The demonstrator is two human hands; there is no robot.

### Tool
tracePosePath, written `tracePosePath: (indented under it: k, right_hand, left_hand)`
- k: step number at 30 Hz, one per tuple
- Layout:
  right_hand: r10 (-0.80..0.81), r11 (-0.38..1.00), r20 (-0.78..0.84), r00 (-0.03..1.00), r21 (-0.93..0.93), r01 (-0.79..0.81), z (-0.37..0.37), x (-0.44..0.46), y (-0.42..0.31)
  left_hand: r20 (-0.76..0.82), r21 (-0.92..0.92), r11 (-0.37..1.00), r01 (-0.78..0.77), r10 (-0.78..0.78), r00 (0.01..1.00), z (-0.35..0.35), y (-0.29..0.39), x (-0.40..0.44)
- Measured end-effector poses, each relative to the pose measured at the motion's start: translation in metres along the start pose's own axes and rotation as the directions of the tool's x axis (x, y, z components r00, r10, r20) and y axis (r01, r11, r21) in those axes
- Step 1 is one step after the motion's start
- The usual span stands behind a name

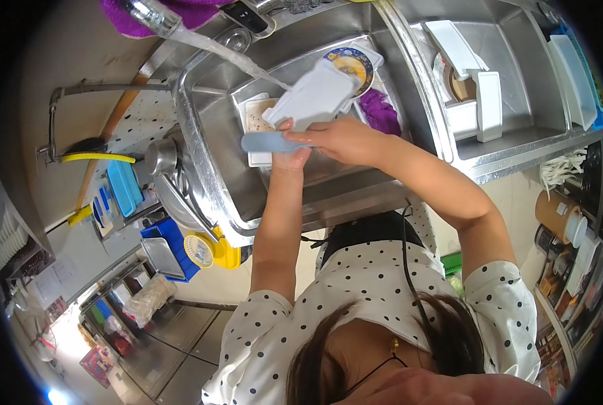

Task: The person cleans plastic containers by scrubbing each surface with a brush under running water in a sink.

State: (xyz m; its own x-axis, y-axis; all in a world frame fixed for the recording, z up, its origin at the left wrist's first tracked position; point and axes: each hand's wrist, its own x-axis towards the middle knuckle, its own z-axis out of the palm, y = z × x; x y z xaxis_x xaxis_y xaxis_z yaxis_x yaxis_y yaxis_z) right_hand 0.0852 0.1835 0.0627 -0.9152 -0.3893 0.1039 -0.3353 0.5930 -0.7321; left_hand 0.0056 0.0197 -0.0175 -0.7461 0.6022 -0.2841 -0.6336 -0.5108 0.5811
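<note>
A stream of water from the faucet [160, 20] falls on a white rectangular plastic tray or lid [318, 94], held tilted over the left sink basin [241, 192]. My left hand [291, 156] is closed on its near end from below, partly hidden. My right hand [345, 140] crosses over it, fingers closed on a grey-blue flat piece with a rounded end [268, 142]; its exact kind does not show. Below them in the basin lie a patterned plate [357, 64], a purple cloth [380, 113] and a white container with brownish specks [257, 116].
White rectangular containers [489, 104] and a round brown item [462, 88] sit in the right basin. A metal divider [420, 74] separates the basins. Metal pots [161, 156] stand left of the sink, with a yellow basket [199, 250] and blue bin [170, 250] below.
</note>
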Motion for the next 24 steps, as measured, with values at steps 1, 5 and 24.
tracePosePath:
  k: [1,5,24]
  right_hand:
    - [-0.009,0.999,-0.133,0.991,0.046,0.015,0.002,-0.005,0.005]
    - [0.344,0.916,-0.391,0.854,0.340,-0.213,-0.024,-0.018,0.030]
    - [0.282,0.946,-0.178,0.943,-0.112,-0.304,-0.017,0.006,-0.001]
  left_hand:
    - [-0.024,0.000,1.000,-0.007,0.007,1.000,0.001,0.005,0.000]
    - [0.107,-0.087,0.996,0.025,-0.016,0.994,0.038,0.033,-0.001]
    - [-0.041,-0.010,1.000,-0.009,0.009,0.999,0.031,0.028,0.031]
